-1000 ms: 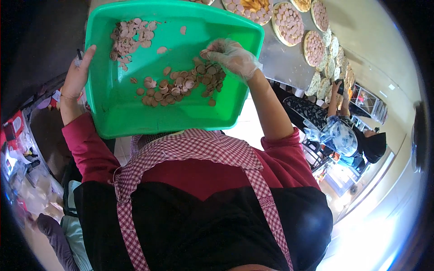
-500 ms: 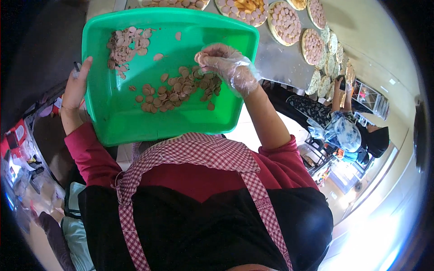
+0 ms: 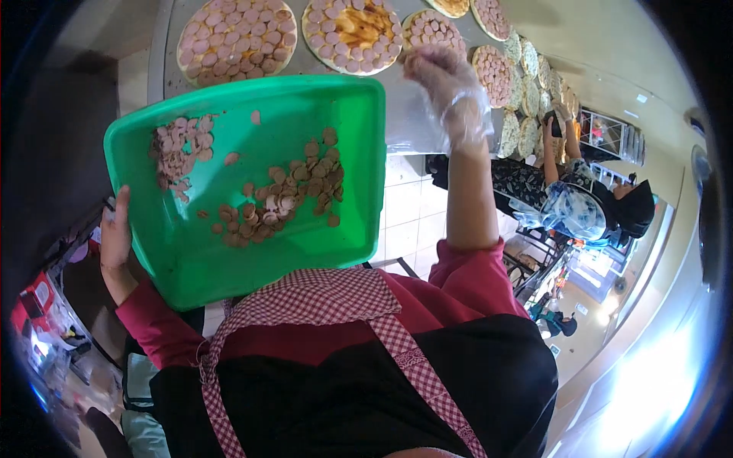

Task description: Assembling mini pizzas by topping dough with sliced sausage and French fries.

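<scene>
My left hand (image 3: 116, 240) grips the left rim of a large green plastic tub (image 3: 365, 122) resting against my apron. Inside the tub lie a heap of round sausage slices (image 3: 281, 200) and a second, paler pile (image 3: 175, 153) in the far left corner. My right hand (image 3: 452, 91), in a clear plastic glove, is beyond the tub's right side with its fingers bunched around a few brownish slices. It hovers at the near edge of a slice-topped pizza base (image 3: 435, 32). Left of it, another base (image 3: 353, 37) has slices around a browned, bare middle.
A metal table (image 3: 416, 114) carries several topped bases, including a fully covered one (image 3: 237, 38) at the far left. Whitish-topped bases (image 3: 528, 95) line its right part. A co-worker (image 3: 573, 210) stands at right beside the table. White floor tiles (image 3: 405, 206) show below.
My right hand has moved from above the slices in the tub out over the table by the bases. The tub sits lower and further left in view, and more of the bases show.
</scene>
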The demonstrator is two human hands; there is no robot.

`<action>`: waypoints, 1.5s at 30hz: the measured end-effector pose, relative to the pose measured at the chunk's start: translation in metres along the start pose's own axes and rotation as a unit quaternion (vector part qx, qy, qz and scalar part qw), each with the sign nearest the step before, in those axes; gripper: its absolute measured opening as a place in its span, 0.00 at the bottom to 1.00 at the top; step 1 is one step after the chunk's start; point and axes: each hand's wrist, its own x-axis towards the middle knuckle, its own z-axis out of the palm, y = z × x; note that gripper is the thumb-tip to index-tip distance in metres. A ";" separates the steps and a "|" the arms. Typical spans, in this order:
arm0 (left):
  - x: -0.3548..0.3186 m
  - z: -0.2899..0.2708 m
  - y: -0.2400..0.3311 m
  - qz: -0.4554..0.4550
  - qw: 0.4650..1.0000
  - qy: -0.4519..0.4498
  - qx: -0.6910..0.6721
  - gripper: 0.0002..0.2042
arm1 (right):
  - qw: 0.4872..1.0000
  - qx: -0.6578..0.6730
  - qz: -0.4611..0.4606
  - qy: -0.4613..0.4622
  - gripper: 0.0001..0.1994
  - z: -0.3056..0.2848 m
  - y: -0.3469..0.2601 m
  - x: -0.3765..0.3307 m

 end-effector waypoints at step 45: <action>-0.012 -0.012 0.001 -0.057 0.998 0.003 -0.014 0.23 | 0.891 -0.430 -0.145 0.000 0.10 -0.034 0.108 0.172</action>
